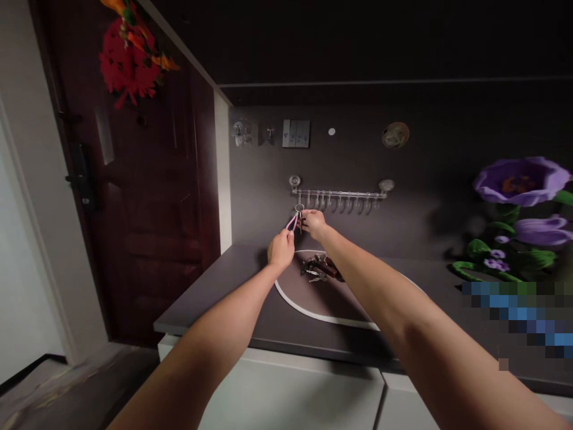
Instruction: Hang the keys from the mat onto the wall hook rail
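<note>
- Left forearm (197, 322) and right forearm (403, 304) stretch far, raised
- Left hand (281, 249) closed, pinching pink strap (292, 223)
- Right hand (314, 224) pinching key ring (299, 208), just below hook rack (338, 194)
- Keys (319, 267) lie near, on counter (224, 298)

Round silver metal key ring (299, 208) with looped pink strap (292, 223) attached, one piece. Held up in mid-air, just below a metal hook rail (338, 193). Strap pinched by the left hand (281, 249), tilted; ring's lower edge gripped by the right hand (314, 223).
</note>
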### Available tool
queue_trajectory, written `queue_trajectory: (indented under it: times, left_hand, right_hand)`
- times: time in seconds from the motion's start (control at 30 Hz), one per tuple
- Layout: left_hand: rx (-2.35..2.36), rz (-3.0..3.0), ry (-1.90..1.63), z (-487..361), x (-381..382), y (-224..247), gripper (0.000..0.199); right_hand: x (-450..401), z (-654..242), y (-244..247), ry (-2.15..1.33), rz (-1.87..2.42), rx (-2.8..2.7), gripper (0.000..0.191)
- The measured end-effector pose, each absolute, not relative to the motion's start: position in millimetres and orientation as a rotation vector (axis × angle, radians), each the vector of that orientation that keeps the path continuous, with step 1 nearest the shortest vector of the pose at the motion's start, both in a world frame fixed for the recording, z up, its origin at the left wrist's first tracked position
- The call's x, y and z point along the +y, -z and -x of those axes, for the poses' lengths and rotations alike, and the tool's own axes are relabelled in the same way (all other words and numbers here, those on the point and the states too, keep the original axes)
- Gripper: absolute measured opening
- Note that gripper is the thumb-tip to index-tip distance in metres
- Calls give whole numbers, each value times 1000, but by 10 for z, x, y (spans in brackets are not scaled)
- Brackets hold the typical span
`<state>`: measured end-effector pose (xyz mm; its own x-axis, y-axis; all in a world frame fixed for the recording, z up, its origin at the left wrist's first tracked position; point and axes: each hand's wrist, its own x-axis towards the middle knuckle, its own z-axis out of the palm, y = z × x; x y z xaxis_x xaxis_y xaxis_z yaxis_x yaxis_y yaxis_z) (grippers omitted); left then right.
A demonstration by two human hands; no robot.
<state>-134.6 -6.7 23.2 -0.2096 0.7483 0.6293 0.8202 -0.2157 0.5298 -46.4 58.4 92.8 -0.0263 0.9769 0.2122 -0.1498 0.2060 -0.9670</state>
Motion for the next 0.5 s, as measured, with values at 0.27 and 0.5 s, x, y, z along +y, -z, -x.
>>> queue_trajectory:
  times: [0.27,0.5]
  left_hand:
    - [-1827,1963,1464,1360,-42,-202,30]
    - [-1671,2189,1632,1378,26,-137,22]
  right_hand:
    - [537,318,-886,-1135,986,-1294,8]
    - [274,170,-854,-1056,1064,-1359,8]
